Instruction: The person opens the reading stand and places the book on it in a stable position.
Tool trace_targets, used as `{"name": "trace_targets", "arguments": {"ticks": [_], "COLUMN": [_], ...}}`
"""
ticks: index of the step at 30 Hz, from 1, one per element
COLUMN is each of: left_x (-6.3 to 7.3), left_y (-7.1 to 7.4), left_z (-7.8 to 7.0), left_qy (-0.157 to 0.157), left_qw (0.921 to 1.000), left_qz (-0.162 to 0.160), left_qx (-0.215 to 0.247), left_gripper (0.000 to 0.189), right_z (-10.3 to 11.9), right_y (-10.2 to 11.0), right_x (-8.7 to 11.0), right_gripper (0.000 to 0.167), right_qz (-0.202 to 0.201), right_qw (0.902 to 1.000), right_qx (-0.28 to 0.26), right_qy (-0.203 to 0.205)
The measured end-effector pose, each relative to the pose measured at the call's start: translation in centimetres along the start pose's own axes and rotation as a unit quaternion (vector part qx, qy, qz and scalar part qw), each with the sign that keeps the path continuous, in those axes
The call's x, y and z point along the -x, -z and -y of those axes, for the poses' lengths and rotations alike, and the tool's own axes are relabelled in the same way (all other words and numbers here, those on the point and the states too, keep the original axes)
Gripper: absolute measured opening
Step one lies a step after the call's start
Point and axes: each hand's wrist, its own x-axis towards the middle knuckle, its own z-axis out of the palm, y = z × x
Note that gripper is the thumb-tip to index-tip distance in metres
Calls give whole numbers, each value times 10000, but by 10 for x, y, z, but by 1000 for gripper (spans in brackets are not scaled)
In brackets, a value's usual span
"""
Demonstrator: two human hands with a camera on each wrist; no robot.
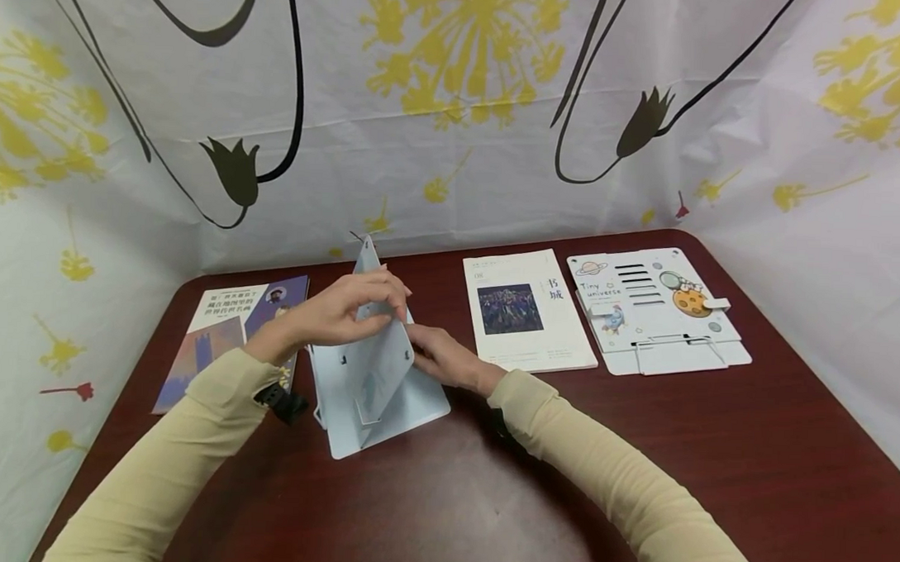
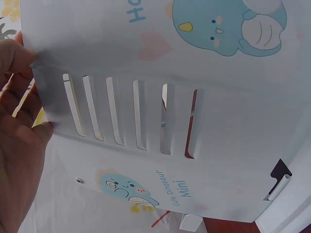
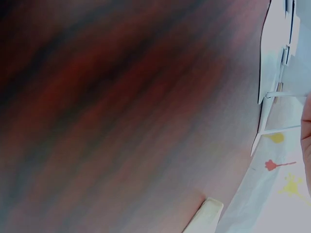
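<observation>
A pale blue-white metal book stand (image 1: 376,373) with its panel tilted up from a flat base (image 1: 425,402) stands on the table. My left hand (image 1: 337,306) holds the panel's upper edge. In the left wrist view, the thumb and fingers of the left hand (image 2: 19,160) pinch the rim of the slotted panel (image 2: 233,116), which bears dinosaur drawings. My right hand (image 1: 451,357) reaches behind the panel, its fingertips hidden. In the right wrist view, a sliver of the right hand (image 3: 306,141) shows beside a thin white wire support (image 3: 282,129).
A purple-and-white book (image 1: 225,331) lies at the left. To the right lie a white magazine (image 1: 531,317) with a dark picture and a second, folded book stand (image 1: 653,309) with space drawings. A patterned white cloth (image 1: 438,181) hangs behind the dark red table (image 1: 442,512).
</observation>
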Motion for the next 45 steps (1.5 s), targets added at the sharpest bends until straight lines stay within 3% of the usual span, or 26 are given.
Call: {"name": "trace_targets", "arguments": {"ticks": [14, 22, 36, 45], "left_x": [-4, -4, -7, -9], "left_y": [-4, -6, -8, -11], "left_z": [1, 3, 4, 4], "left_qy": [249, 358, 401, 427], "left_qw": [9996, 9992, 9989, 9987], "left_qz": [107, 164, 229, 277], "left_qx": [65, 7, -22, 56], "left_gripper": [25, 23, 23, 22], "right_z": [1, 2, -1, -1], "right_y": [1, 4, -2, -1], "right_x": [2, 1, 0, -1], "right_gripper": [24, 29, 16, 13], "right_qz": [-32, -181, -421, -338], "right_qw": [9996, 9970, 9882, 9858], "right_qx": [-277, -515, -1085, -1269], "right_qy": [7, -551, -994, -1051]}}
